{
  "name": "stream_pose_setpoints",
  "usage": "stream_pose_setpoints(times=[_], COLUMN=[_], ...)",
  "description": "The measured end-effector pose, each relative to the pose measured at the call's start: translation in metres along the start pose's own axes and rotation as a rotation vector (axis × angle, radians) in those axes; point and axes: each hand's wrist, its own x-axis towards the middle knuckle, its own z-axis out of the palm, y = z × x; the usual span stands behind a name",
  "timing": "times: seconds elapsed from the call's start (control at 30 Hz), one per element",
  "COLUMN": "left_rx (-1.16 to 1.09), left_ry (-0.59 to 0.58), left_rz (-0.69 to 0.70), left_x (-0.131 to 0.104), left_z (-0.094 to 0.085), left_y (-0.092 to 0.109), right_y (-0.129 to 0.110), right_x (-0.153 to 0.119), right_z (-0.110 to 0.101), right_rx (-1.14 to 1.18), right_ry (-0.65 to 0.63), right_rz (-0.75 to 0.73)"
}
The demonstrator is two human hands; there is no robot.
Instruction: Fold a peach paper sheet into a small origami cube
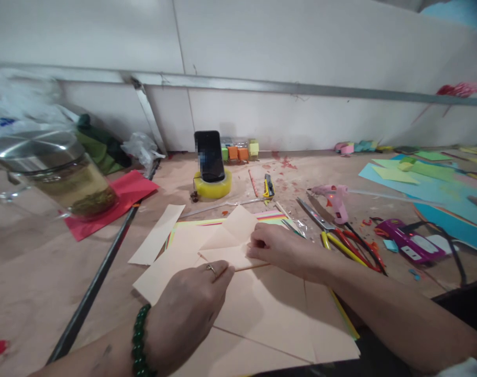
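The left hand (pixel 191 298) presses its fingers together at the lower edge of a folded peach paper (pixel 222 255), which lies on a stack of sheets (pixel 273 309) on the tabletop (pixel 175 180). The right hand (pixel 275 245) rests its curled fingers on the same paper's right side, though whether either hand pinches it I cannot tell. Scissors (pixel 314 213) and a pink glue gun (pixel 337 201) lie to the right, beyond the sheets.

A phone (pixel 211 157) is propped up by a roll of tape (pixel 213 190). Left of it, a lidded jug (pixel 71 183) sits on red paper (pixel 133 191); rightward lie scissors (pixel 325 224), a glue gun (pixel 337 201) and a purple socket block (pixel 403 238).
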Motion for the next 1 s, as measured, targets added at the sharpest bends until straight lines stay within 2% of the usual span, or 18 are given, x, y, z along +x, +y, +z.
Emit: stream_pose_setpoints(times=[0.2, 0.7, 1.0], left_rx=[-0.001, 0.057, 0.014], left_ry=[0.043, -0.135, -0.165], left_rz=[-0.007, -0.035, -0.059], left_x=[-0.0013, -0.0013, -0.0026], left_z=[0.0043, -0.0009, -0.0001], left_y=[-0.0019, 0.0023, 0.0012], right_y=[-0.0006, -0.0028, -0.0032], right_x=[-0.0001, -0.0016, -0.0021], right_z=[-0.0012, -0.0018, -0.0009], right_rx=[0.023, -0.013, -0.026], right_ry=[-0.036, -0.025, -0.013], right_rz=[-0.008, -0.005, 0.001])
